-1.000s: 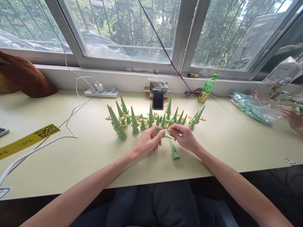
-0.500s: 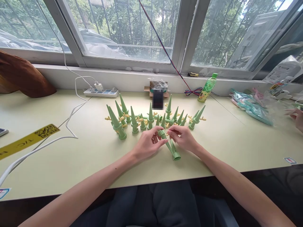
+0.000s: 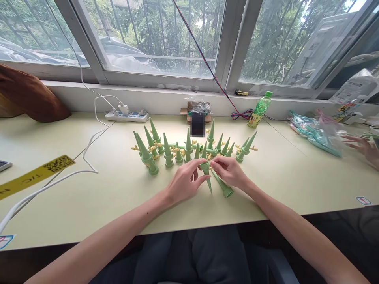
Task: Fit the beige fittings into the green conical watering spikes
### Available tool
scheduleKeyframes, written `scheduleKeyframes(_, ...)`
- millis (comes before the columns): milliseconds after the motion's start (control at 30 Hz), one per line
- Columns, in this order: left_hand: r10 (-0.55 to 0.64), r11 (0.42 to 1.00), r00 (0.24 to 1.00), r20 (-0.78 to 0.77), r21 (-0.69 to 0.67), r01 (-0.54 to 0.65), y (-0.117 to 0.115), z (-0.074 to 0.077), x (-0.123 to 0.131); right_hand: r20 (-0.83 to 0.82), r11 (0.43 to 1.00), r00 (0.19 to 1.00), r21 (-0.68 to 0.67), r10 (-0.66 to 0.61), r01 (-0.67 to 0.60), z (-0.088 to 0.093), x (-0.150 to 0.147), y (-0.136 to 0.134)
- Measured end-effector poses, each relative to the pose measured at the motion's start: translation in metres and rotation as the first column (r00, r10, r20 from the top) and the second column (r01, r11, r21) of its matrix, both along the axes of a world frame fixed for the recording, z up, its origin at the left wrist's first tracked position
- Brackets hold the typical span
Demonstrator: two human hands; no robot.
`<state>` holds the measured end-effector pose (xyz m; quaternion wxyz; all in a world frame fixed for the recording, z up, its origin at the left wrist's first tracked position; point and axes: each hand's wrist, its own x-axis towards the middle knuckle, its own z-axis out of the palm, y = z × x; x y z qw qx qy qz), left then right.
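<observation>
My left hand (image 3: 187,178) is closed round the collar of a green plant watering spike (image 3: 207,179), whose tip points down toward the desk. Against the side of that collar, my right hand (image 3: 228,171) pinches a small yellow valve (image 3: 211,168); its fingers hide most of it. A second green spike (image 3: 227,191) lies on the desk below my right hand, wide end toward me. Beyond my hands several green spikes stand on their wide ends, such as one at the left (image 3: 152,167) and one at the right (image 3: 241,156), many with yellow valves at the side.
At the back are a power strip (image 3: 127,116), a small carton (image 3: 183,111) and a green drink bottle (image 3: 260,110). Plastic-wrapped items (image 3: 314,132) lie to the right, near another person's hand (image 3: 365,148). A white cable (image 3: 85,156) crosses the left side.
The held spike has turned so its tip hangs more steeply down. The loose spike on the desk has shifted right. At the far right, the other person's hand has moved further into view.
</observation>
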<state>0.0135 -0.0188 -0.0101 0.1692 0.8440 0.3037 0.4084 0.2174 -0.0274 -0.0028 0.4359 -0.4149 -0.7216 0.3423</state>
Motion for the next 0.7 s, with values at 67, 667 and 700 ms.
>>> scheduleKeyframes(67, 0.000, 0.999, 1.000, 0.012, 0.035, 0.000, -0.0001, -0.0005, 0.0002, -0.033, 0.999, 0.999, -0.037, 0.007, -0.008, 0.0006, 0.0001, -0.0003)
scheduleKeyframes(667, -0.032, 0.954, 0.999, -0.010, 0.299, 0.034, 0.0000, 0.0009, -0.0007, -0.257, 0.968, 0.957, -0.174, 0.132, -0.180, 0.0037, 0.0023, 0.0000)
scheduleKeyframes(700, -0.026, 0.953, 0.999, -0.023, 0.300, 0.032, -0.0001, 0.0007, -0.0012, -0.255, 0.967, 0.958, -0.178, 0.134, -0.183, 0.0035, 0.0025, 0.0001)
